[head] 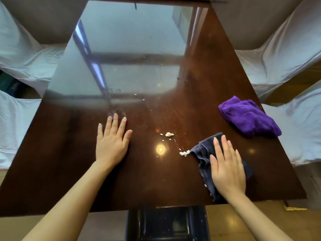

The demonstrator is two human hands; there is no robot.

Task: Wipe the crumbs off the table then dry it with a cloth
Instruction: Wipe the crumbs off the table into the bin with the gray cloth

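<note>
A glossy dark wooden table (73, 171) fills the view. White crumbs lie on it: one lump (169, 134) near the middle and a small pile (184, 153) touching the left edge of a dark grey cloth (202, 153). My right hand (227, 167) lies flat on that grey cloth, pressing it to the table near the front edge. My left hand (112, 140) rests flat on the bare wood, fingers apart, holding nothing. A folded purple cloth (248, 117) sits at the table's right edge, beyond my right hand.
Chairs draped in white covers stand to the left (19, 54) and right (284, 58) of the table. A dark bin (166, 223) sits below the table's front edge. Tiny crumbs (139, 97) and wet streaks dot the middle.
</note>
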